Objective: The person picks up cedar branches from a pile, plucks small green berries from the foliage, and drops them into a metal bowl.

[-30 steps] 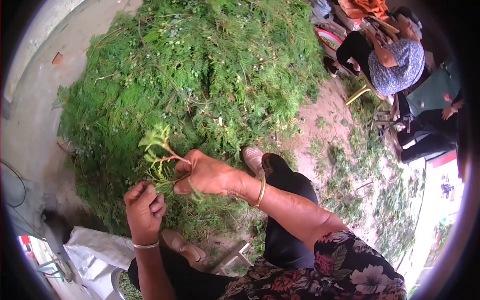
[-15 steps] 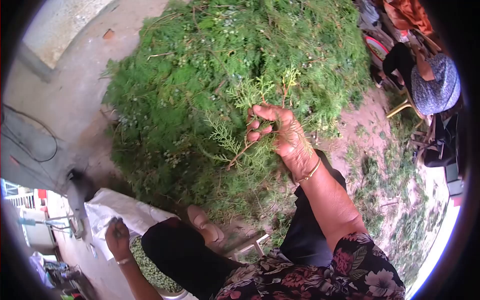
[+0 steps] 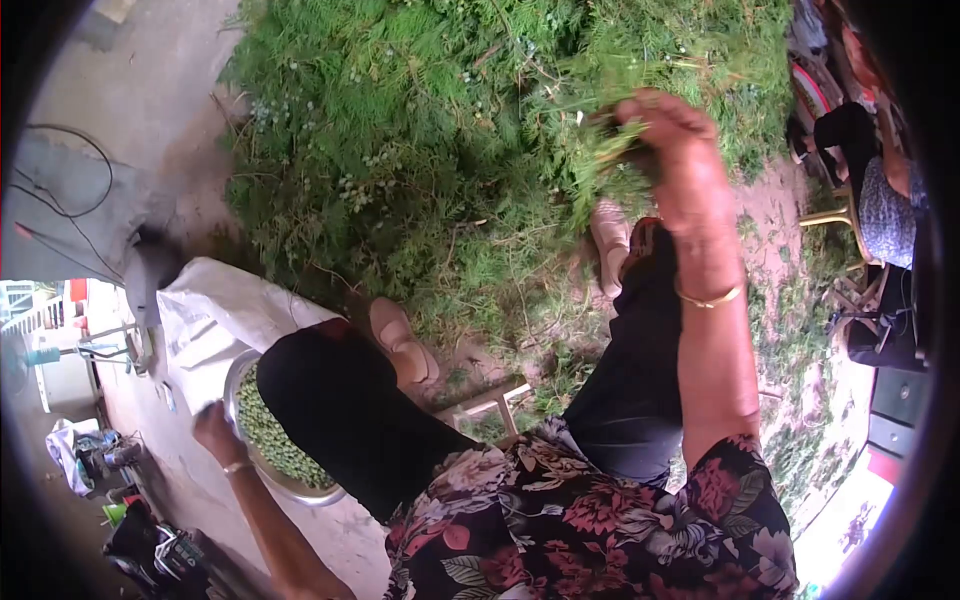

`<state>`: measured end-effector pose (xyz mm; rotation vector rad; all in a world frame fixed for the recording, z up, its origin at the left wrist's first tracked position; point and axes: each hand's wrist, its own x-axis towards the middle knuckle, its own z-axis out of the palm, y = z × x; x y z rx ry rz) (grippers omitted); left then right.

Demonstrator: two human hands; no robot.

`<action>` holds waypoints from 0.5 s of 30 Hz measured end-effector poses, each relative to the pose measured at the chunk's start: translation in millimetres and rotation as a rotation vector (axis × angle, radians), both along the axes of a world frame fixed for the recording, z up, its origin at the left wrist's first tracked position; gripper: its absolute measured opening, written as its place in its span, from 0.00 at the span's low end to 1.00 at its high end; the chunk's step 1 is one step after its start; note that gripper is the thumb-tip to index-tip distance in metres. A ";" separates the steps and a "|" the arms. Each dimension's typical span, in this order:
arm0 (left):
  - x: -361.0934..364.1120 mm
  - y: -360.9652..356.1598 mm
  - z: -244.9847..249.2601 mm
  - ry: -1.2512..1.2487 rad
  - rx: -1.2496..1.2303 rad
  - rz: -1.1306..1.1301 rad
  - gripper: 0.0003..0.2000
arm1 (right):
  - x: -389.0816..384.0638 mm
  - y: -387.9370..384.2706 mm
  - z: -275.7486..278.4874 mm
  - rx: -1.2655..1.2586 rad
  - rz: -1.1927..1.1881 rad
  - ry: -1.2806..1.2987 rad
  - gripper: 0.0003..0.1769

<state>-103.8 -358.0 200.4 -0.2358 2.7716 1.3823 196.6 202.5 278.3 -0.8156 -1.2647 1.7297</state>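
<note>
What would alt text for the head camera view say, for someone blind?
Seen from above, a seated person's right hand holds blurred green sprigs by a heap of leafy branches; the left hand is beside a metal bowl of small green berries. Another person sits at the right edge.

You can't read any text, label, brand, number or sign in your view. Pale marks show on the dark item [image 3: 150, 552] at the lower left, but they are too small and blurred for you to tell whether they are lettering.
</note>
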 end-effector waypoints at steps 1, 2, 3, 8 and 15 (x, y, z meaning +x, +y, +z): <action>5.3 41.6 14.3 0.139 0.189 0.015 0.12 | 17.1 7.0 5.6 0.071 -0.036 -0.038 0.04; 9.7 77.0 33.8 0.145 0.213 -0.032 0.13 | 40.1 15.0 7.5 0.140 -0.076 -0.080 0.04; 18.0 110.7 48.9 0.198 0.211 -0.111 0.15 | 65.1 18.6 6.3 0.346 -0.172 -0.178 0.04; 61.2 216.6 59.8 0.144 0.216 -0.672 0.12 | 306.6 34.3 -71.3 0.503 -0.392 -0.828 0.22; 107.5 273.3 -20.1 0.063 -0.182 -1.152 0.16 | 482.0 -111.0 -122.2 -0.072 -0.544 -1.642 0.36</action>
